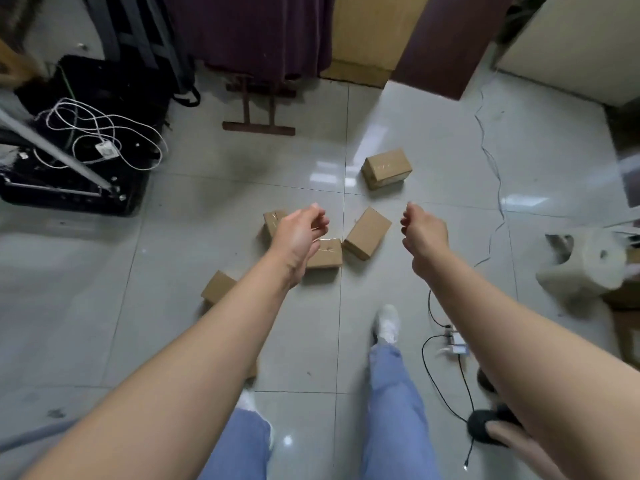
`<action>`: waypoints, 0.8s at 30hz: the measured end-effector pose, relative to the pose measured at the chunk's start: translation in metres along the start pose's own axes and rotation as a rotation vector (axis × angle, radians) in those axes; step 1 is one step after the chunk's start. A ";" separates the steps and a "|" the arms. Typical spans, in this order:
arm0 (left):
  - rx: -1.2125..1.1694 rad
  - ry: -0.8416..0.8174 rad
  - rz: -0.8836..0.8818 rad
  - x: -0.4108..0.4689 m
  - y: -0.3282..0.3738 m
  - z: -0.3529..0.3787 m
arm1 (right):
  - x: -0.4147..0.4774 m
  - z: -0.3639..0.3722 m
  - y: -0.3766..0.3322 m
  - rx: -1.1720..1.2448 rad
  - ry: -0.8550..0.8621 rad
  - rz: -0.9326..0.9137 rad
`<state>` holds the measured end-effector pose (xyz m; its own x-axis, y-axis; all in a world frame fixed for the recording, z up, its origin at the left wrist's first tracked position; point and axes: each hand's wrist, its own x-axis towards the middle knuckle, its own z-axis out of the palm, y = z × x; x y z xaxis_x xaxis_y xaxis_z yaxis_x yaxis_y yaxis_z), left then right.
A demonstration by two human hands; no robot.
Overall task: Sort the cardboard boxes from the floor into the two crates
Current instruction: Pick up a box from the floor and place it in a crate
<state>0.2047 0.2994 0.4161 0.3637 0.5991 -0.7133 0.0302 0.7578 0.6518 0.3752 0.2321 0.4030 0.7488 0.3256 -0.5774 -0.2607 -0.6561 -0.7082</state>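
Glossy pale grey floor tiles (180, 334) carry bright glints of light. At the far side a dark purple curtain (256, 32) hangs beside a yellow wooden panel (370, 32)

Both bare arms outstretched, left hand (300, 233) and right hand (423, 233) loosely curled, holding nothing

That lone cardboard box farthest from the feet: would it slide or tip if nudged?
It would probably slide, not tip: the lone cardboard box lies low on glossy floor tiles. Likely stiff when lifted, as its edges look square and crisp.
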 end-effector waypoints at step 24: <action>-0.250 0.475 -0.519 0.493 -0.310 0.139 | 0.542 0.105 0.212 -0.715 -0.450 -0.094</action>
<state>0.5044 0.3236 -0.1019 -0.0830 0.1530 -0.9847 -0.1450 0.9758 0.1639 0.6619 0.3411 -0.1033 0.3946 0.5407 -0.7429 0.3518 -0.8358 -0.4215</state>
